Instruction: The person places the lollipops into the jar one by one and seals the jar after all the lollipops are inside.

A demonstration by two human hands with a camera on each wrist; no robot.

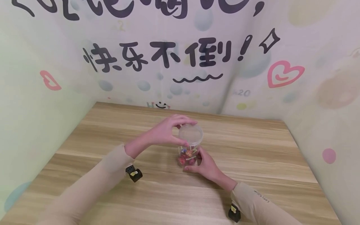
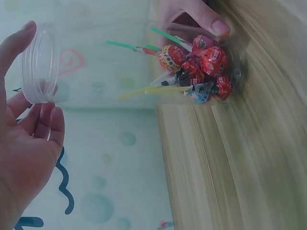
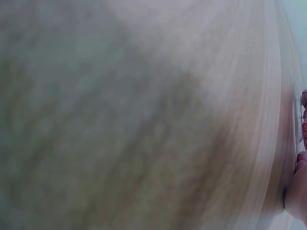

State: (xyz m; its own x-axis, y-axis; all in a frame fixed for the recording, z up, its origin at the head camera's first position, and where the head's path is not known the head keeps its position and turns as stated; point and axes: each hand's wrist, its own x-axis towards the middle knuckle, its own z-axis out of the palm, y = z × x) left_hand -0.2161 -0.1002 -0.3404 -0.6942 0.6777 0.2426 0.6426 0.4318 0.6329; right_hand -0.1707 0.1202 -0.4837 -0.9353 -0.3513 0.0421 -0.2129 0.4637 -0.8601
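Note:
A clear plastic jar stands upright on the wooden table, with several wrapped lollipops in its lower part. Their wrappers are mostly red, and green and yellow sticks point up. On top sits a translucent screw lid. My left hand grips this lid by its rim, thumb on the near side and fingers on the far side. Low on the jar's right side, my right hand holds the base between thumb and fingers. Only a sliver of that hand shows in the right wrist view.
The wood-grain table meets a printed backdrop at the back and sides. Black wrist devices are strapped over both beige sleeves. Blurred tabletop fills most of the right wrist view.

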